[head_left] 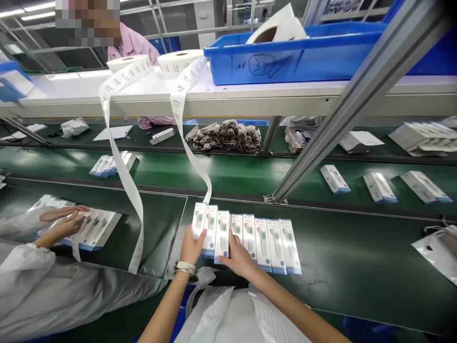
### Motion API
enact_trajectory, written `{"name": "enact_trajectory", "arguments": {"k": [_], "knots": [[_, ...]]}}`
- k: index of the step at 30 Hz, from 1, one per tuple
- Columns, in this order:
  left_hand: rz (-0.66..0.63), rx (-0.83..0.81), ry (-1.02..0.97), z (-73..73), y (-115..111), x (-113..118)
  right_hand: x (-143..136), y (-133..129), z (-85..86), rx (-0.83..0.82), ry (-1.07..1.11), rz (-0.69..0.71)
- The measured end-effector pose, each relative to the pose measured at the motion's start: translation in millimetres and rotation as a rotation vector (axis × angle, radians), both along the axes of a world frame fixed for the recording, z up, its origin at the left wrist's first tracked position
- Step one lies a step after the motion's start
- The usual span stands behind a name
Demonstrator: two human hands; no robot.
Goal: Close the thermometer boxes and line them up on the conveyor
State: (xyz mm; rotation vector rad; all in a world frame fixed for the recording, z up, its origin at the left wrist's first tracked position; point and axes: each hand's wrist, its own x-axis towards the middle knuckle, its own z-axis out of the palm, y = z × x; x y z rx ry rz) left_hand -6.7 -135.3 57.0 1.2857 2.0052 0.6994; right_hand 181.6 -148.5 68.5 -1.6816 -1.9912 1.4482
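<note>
A row of several slim white cartons (263, 243) with blue bottom edges lies side by side on the dark green bench in front of me. Each carton front carries a picture of a white device with a small green display. My left hand (193, 245) is closed around the leftmost carton (199, 220), its thumb reaching over the carton beside it. My right hand (239, 256) grips a carton (222, 234) third from the left, with the thumb at its lower end and fingers along its right side. That carton sits slightly above its neighbours.
Two label strips (133, 195) hang from label rolls (180, 59) on the shelf; one ends behind my cartons. A co-worker's hands (67, 224) touch cartons at left. Beyond runs a green conveyor (235, 171) bearing cartons. A slanted metal post (339, 124) and blue bin (293, 59) stand at right.
</note>
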Motion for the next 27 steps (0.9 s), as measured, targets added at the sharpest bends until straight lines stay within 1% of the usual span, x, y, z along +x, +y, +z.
{"name": "enact_trajectory", "arguments": {"k": [2, 4, 9, 15, 19, 21, 24, 26, 27], "knots": [[0.021, -0.029, -0.058, -0.8, 2, -3, -1, -3, 1.8, 0.012, 0.0, 0.023], [0.01, -0.043, -0.073, 1.0, 3, -6, -1, -6, 1.4, 0.036, -0.004, 0.043], [-0.043, -0.029, -0.1, 3.4, -2, -9, 2, -17, -10.1, 0.1, 0.015, 0.078], [-0.047, -0.038, -0.097, 4.6, -5, -11, 3, -23, -20.9, 0.187, 0.111, 0.005], [-0.061, -0.049, -0.093, 10.8, -3, -11, -5, -18, -23.4, 0.208, 0.083, -0.042], [-0.061, -0.052, -0.081, 12.7, -3, -11, -6, -15, -22.0, 0.21, 0.069, -0.035], [-0.039, -0.034, -0.084, 12.0, -2, -9, 5, -13, -17.9, 0.207, 0.098, 0.04], [-0.024, -0.018, -0.123, 10.9, -1, -7, 25, -11, -17.7, 0.29, 0.134, 0.054], [-0.021, -0.018, -0.153, 10.7, 0, -7, 39, -9, -19.7, 0.368, 0.139, 0.018]]}}
